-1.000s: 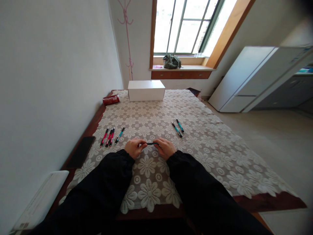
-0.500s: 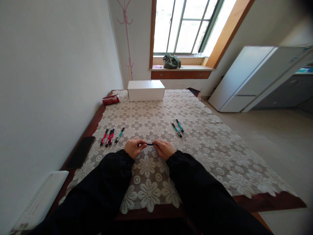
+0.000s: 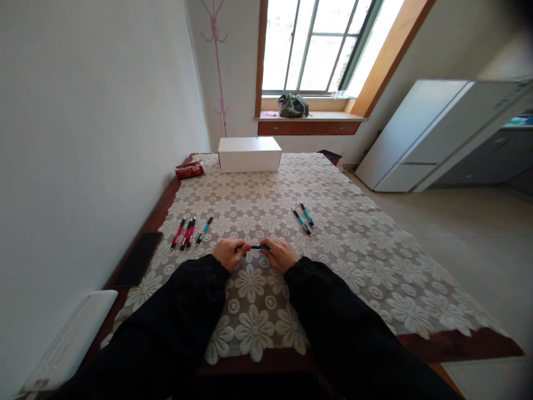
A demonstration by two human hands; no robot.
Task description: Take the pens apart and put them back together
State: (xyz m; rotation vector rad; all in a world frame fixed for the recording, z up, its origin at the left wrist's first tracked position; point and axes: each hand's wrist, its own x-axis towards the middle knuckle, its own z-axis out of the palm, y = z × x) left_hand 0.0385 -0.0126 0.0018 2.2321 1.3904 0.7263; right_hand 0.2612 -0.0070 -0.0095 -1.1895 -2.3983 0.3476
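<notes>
Both of my hands meet over the lace tablecloth (image 3: 366,266) and hold one small pen (image 3: 258,246) level between them. My left hand (image 3: 230,253) pinches its left end; my right hand (image 3: 280,254) pinches its right end. The pen's short visible stretch looks dark with some teal. To the left lie three red-and-black pens (image 3: 183,233) and one teal pen (image 3: 204,229). Two more teal pens (image 3: 303,218) lie to the right, further back.
A white box (image 3: 249,154) stands at the table's far end, a red packet (image 3: 189,170) beside it. A black phone (image 3: 137,258) lies on the left edge. A white device (image 3: 69,339) sits at the near left. The wall runs close along the left.
My hands have drawn a little closer together along the pen, so less of it shows between them. Nothing else on the table has moved.
</notes>
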